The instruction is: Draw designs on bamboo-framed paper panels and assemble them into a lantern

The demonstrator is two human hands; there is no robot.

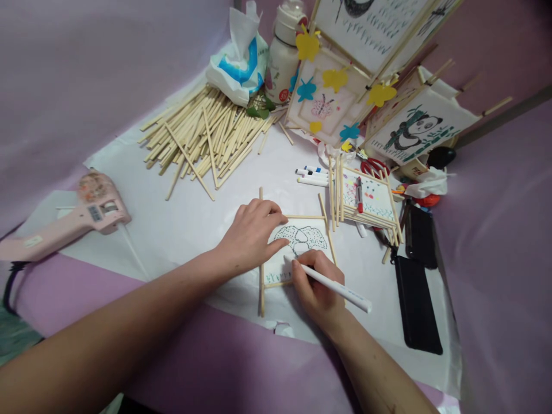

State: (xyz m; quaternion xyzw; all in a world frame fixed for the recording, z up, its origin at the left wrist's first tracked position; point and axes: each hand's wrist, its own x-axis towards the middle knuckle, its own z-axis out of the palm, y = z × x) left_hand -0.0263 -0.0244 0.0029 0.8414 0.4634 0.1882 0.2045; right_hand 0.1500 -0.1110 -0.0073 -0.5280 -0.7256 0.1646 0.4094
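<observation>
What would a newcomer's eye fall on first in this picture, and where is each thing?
Probably the centre first: the right hand holds a white pen over a stick-framed drawing, while the left hand rests across its left edge. Next might come the loose pile of wooden sticks at upper left of centre and a panda panel at upper right. The pink glue gun lies at far left.

Smooth plastic marker (337,285), wooden sticks (207,135)
</observation>
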